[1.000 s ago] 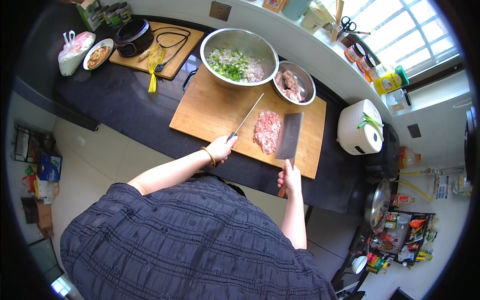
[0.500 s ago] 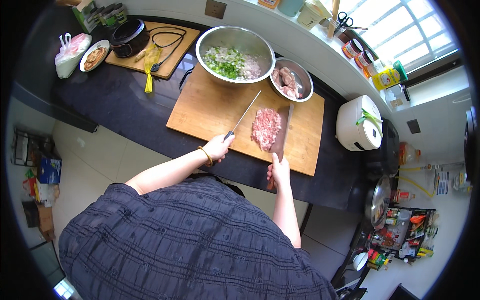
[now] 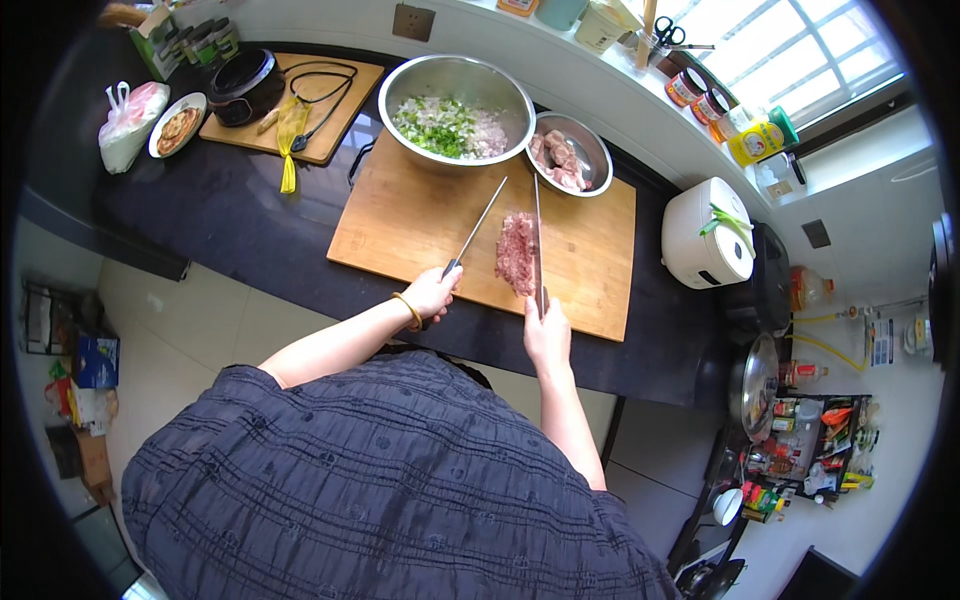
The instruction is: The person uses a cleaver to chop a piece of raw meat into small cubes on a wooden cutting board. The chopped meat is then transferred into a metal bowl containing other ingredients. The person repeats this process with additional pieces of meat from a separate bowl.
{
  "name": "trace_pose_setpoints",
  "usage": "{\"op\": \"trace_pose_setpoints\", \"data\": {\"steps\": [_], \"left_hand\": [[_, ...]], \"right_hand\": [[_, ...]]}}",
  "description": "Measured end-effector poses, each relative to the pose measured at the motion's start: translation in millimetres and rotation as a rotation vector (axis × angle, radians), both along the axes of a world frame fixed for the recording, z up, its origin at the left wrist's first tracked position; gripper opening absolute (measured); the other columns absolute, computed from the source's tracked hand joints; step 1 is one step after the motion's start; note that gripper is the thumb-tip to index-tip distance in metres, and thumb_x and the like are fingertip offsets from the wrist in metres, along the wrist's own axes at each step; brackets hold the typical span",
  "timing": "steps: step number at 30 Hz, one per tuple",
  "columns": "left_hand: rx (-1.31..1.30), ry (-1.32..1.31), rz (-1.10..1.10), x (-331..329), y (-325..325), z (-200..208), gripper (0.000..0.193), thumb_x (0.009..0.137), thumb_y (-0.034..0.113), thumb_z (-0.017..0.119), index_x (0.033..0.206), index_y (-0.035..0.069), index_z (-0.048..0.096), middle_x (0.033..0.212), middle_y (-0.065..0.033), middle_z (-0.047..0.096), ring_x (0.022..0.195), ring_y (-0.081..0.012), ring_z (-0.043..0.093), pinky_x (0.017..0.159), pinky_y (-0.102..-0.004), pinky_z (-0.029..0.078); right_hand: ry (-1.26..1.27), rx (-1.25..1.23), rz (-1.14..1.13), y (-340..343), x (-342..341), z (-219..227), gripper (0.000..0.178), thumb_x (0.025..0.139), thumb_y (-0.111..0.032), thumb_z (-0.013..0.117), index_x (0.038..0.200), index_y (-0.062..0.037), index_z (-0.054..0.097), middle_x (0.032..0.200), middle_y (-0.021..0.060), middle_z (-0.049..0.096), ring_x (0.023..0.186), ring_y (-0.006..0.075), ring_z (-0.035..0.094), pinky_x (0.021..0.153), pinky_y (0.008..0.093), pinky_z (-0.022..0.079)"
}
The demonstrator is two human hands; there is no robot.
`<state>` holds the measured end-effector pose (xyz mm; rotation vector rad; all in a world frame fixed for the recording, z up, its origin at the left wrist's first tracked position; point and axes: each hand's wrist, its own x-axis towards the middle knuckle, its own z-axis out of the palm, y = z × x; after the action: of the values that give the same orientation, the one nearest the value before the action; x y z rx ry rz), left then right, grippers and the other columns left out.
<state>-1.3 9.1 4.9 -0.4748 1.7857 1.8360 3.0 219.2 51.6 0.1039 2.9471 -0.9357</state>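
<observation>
The left hand (image 3: 430, 296) grasps a knife (image 3: 480, 225); the right hand (image 3: 548, 335) grasps a cleaver (image 3: 538, 232), seen edge-on. Minced meat (image 3: 515, 254) lies ahead, between the blades, nearer the cleaver, on the wooden cutting board (image 3: 400, 212). Beyond stands a steel mixing bowl (image 3: 455, 76).

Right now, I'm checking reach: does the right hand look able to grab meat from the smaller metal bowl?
Probably not: the right hand grips a knife, and the smaller metal bowl lies beyond its tip, though nothing covers the meat chunks.
</observation>
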Motion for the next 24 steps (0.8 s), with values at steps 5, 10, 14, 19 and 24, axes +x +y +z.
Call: {"op": "trace_pose_setpoints", "data": {"steps": [5,10,14,19,24], "left_hand": [[0.000,-0.004,-0.006,-1,-1,1,0.040,0.090,0.049,0.040,0.084,0.009,0.044,0.056,0.0015,0.042,0.040,-0.0075,0.040,0.036,-0.0232,0.036],[-0.009,-0.008,0.000,0,-3,0,0.041,0.090,0.049,0.040,0.084,0.009,0.044,0.056,0.0016,0.042,0.041,-0.0075,0.040,0.036,-0.0233,0.036],[0.018,-0.004,-0.004,-2,0,2,0.041,0.090,0.049,0.040,0.083,0.008,0.044,0.057,0.0015,0.042,0.041,-0.0077,0.040,0.036,-0.0234,0.036],[0.022,-0.012,0.005,0,-5,3,0.041,0.090,0.048,0.040,0.083,0.008,0.044,0.057,0.0016,0.042,0.041,-0.0075,0.040,0.036,-0.0235,0.036],[0.020,-0.006,-0.009,-2,-2,3,0.041,0.090,0.048,0.040,0.083,0.008,0.044,0.057,0.0018,0.042,0.041,-0.0074,0.040,0.036,-0.0237,0.037]], "right_hand": [[-0.269,-0.401,-0.065,16,-10,8,0.027,0.090,-0.033,0.050,0.080,-0.0077,0.045,0.052,-0.0013,0.042,0.036,0.0071,0.039,0.032,0.0230,0.032],[-0.170,-0.503,-0.084,11,-10,55,0.031,0.091,-0.034,0.047,0.086,-0.0039,0.051,0.051,0.0024,0.046,0.040,0.0129,0.047,0.038,0.0289,0.039],[-0.091,-0.147,0.031,49,-18,-42,0.040,0.090,-0.038,0.047,0.083,0.0000,0.053,0.054,0.0089,0.051,0.050,0.0179,0.056,0.048,0.0332,0.044],[-0.380,-0.213,-0.071,27,-30,22,0.040,0.090,-0.038,0.046,0.075,-0.0014,0.051,0.049,0.0085,0.050,0.034,0.0186,0.049,0.034,0.0324,0.039],[-0.168,-0.174,-0.050,39,-30,-22,0.043,0.088,-0.039,0.048,0.089,0.0034,0.055,0.069,0.0231,0.057,0.071,0.0357,0.058,0.063,0.0406,0.045]]}}
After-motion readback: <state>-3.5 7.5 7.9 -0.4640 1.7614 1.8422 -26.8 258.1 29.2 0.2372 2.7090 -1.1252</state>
